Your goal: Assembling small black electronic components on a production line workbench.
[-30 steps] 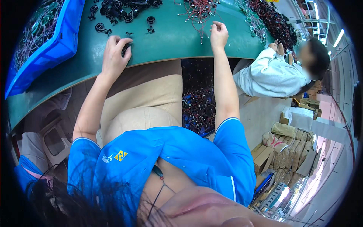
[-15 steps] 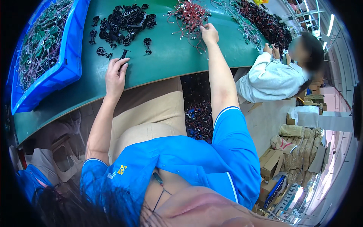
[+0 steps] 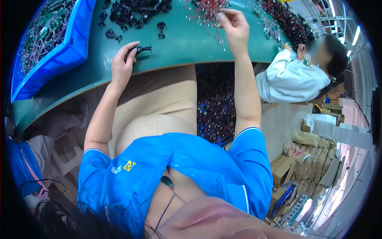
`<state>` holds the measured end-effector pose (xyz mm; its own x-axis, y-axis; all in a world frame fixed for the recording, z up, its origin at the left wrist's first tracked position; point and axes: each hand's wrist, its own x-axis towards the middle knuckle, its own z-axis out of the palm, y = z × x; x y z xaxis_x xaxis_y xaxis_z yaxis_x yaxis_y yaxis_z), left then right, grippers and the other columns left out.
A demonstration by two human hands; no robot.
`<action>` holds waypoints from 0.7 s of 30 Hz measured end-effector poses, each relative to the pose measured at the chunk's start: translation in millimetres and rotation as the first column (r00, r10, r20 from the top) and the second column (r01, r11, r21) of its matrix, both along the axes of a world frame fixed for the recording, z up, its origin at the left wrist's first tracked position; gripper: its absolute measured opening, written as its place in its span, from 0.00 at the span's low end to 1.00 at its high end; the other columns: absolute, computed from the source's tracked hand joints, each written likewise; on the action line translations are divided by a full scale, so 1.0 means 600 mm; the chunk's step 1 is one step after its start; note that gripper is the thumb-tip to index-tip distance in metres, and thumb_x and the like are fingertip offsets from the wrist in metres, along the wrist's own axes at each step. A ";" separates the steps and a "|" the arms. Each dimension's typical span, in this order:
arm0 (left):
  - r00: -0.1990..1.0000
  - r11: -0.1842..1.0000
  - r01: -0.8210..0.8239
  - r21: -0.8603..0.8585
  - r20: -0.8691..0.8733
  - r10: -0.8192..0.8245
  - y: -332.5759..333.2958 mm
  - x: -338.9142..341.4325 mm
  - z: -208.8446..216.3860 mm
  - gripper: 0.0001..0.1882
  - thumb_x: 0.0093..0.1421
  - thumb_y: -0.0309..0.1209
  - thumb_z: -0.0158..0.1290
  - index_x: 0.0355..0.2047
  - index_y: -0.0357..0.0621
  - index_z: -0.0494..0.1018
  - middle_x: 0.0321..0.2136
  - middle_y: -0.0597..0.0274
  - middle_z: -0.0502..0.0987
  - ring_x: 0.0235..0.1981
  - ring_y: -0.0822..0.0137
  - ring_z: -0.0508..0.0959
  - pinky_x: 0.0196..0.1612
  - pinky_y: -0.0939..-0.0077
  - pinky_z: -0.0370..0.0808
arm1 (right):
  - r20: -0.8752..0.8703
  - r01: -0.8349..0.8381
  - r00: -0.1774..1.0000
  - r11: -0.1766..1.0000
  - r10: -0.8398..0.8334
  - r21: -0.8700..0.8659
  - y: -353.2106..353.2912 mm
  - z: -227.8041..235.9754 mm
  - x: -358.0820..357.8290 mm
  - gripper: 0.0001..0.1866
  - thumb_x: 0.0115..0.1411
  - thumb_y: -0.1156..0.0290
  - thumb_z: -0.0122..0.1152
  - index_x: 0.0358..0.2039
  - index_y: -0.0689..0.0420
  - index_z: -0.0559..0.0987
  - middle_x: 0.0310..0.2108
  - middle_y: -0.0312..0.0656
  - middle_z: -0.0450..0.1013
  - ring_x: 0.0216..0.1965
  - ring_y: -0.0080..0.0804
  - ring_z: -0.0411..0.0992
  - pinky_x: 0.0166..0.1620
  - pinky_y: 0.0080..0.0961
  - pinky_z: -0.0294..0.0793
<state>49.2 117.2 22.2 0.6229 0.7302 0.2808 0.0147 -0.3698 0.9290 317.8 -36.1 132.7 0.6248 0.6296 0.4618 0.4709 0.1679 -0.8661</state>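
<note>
My left hand (image 3: 122,63) is closed around a black plastic part (image 3: 142,49), whose thin prongs stick out to the right above the green table (image 3: 175,49). Similar black parts with rings lie in a heap (image 3: 137,14) beyond it, and a few lie singly nearer. At the far side, my right hand (image 3: 238,32) is raised at the edge of a tangle of red wires (image 3: 205,10) with small white ends. Its thumb and forefinger are pinched together; what is between them is too small to make out.
A blue bin (image 3: 75,47) of green boards and wires stands at the left. Green-wired pieces (image 3: 270,30) and a dark red heap (image 3: 292,24) lie at the far right, where a person in a pale sweatshirt (image 3: 294,77) works. A container of dark parts (image 3: 215,107) sits below the table edge.
My right hand has drawn back and right from the red wires, its fingers now pinched. The left hand has turned, so the black part points right instead of away. The view has shifted slightly.
</note>
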 end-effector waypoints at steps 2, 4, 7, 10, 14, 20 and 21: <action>0.996 0.994 0.069 -0.085 -0.045 -0.073 -0.019 -0.012 0.009 0.10 0.62 0.22 0.48 0.43 0.42 0.74 0.29 0.64 0.74 0.23 0.72 0.69 0.28 0.80 0.69 | 0.223 -0.078 0.967 0.978 0.121 -0.194 -0.018 -0.024 -0.069 0.08 0.57 0.78 0.60 0.38 0.60 0.77 0.31 0.37 0.74 0.28 0.23 0.70 0.32 0.14 0.70; 0.963 0.972 0.236 0.007 -0.133 -0.232 -0.057 -0.035 0.035 0.10 0.61 0.22 0.49 0.43 0.42 0.74 0.29 0.63 0.74 0.23 0.71 0.70 0.28 0.79 0.69 | 0.262 -0.106 0.949 0.958 0.178 -0.267 -0.048 -0.054 -0.135 0.08 0.56 0.78 0.61 0.38 0.59 0.79 0.32 0.36 0.73 0.29 0.23 0.69 0.32 0.15 0.69; 0.877 0.897 0.439 0.044 -0.239 -0.417 -0.084 -0.051 0.045 0.11 0.61 0.22 0.50 0.44 0.42 0.73 0.29 0.63 0.74 0.23 0.70 0.72 0.27 0.78 0.69 | 0.250 -0.218 0.910 0.894 0.331 -0.391 -0.084 -0.114 -0.210 0.09 0.54 0.79 0.61 0.37 0.58 0.79 0.32 0.37 0.72 0.29 0.24 0.68 0.33 0.18 0.68; 0.792 0.816 0.552 0.170 -0.414 -0.449 -0.109 -0.076 0.026 0.12 0.59 0.23 0.51 0.44 0.42 0.73 0.29 0.62 0.73 0.24 0.67 0.73 0.28 0.77 0.69 | 0.184 -0.218 0.923 0.852 0.339 -0.477 -0.114 -0.160 -0.289 0.09 0.55 0.79 0.60 0.37 0.58 0.79 0.32 0.38 0.72 0.30 0.25 0.69 0.33 0.19 0.68; 0.752 0.781 0.600 0.172 -0.455 -0.477 -0.141 -0.109 0.002 0.12 0.58 0.23 0.52 0.44 0.41 0.73 0.29 0.61 0.73 0.24 0.65 0.73 0.28 0.76 0.70 | -0.204 -0.271 0.959 0.843 0.196 -0.465 -0.149 -0.195 -0.360 0.07 0.57 0.78 0.59 0.37 0.58 0.78 0.32 0.38 0.73 0.29 0.25 0.70 0.32 0.20 0.69; 0.811 0.831 0.536 0.148 -0.364 -0.458 -0.169 -0.109 -0.016 0.12 0.59 0.23 0.52 0.44 0.41 0.72 0.31 0.62 0.74 0.26 0.65 0.75 0.29 0.76 0.72 | -0.800 -0.097 0.600 0.992 -0.009 -0.084 -0.153 -0.205 -0.385 0.04 0.59 0.76 0.58 0.35 0.59 0.78 0.32 0.38 0.73 0.27 0.24 0.69 0.31 0.21 0.68; 0.829 0.847 0.512 0.143 -0.339 -0.444 -0.170 -0.108 -0.017 0.12 0.59 0.23 0.52 0.44 0.41 0.72 0.31 0.62 0.75 0.26 0.66 0.75 0.29 0.77 0.72 | -0.859 -0.010 0.512 1.000 0.002 -0.003 -0.152 -0.207 -0.385 0.04 0.59 0.75 0.58 0.35 0.60 0.78 0.32 0.38 0.74 0.27 0.24 0.69 0.30 0.21 0.68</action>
<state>-15.6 15.3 12.1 0.9533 0.2595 0.1545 0.0302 -0.5910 0.8061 86.9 -127.1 8.7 0.7104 0.6355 -0.3024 -0.5049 0.1607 -0.8481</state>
